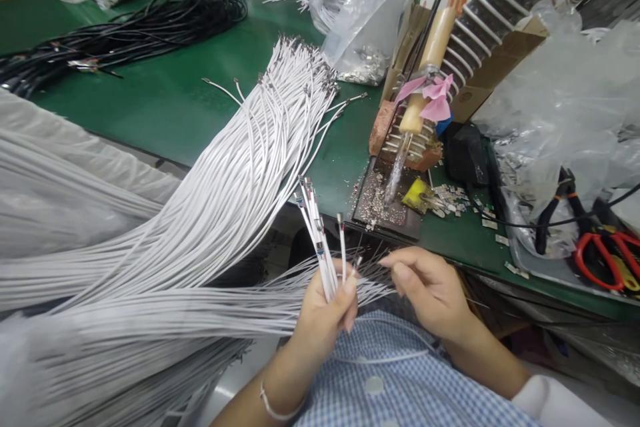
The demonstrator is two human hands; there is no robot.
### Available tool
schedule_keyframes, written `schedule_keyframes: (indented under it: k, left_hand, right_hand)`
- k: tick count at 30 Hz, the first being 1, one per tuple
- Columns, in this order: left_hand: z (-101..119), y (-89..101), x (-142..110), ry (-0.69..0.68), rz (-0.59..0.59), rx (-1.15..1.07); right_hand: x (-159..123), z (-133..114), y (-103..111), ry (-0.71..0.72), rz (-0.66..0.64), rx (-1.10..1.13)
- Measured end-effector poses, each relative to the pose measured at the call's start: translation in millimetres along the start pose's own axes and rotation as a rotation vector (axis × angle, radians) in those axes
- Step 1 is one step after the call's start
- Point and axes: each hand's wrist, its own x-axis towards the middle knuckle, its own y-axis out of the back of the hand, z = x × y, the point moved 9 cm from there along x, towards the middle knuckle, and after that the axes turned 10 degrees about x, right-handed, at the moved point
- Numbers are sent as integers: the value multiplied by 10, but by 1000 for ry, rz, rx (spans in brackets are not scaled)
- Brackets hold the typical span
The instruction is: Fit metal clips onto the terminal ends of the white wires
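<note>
My left hand [327,307] is closed around a small bunch of white cables [320,247], whose tips carry small metal connectors and stand upward. One short cable end sticks out beside the thumb. A little to the right, my right hand [430,287] is held with its index finger and thumb slightly apart, and I see nothing between them. Behind the hands, a large bundle of white cables [240,147] fans across the bench edge, connector ends lying on the green surface. More loose white wires [210,310] run beneath my left hand, over my lap.
A soldering iron [413,107] with a pink ribbon leans in a coiled stand above a solder-littered plate [385,213]. Small metal connectors [450,200] lie nearby. Pliers [555,207] and red-handled scissors [605,257] rest at right. Black cables [150,27] and plastic bags [370,7] sit behind.
</note>
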Motion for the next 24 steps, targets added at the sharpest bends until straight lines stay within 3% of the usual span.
schedule_keyframes:
  k: [6,14,18,24]
  left_hand:
    - [-40,-93,-45,12,-115,79]
    - [-13,-77,-52,23,-68,35]
    - [-19,-59,-43,24,-34,-4]
    - [-5,-99,-47,-10,-98,121]
  right_hand:
    - [63,-131,-100,104,-67,-49]
    - [63,-31,-159,-43,-97,-8]
    - [62,-34,-150,-43,-99,13]
    - [37,-62,-50,13,-54,104]
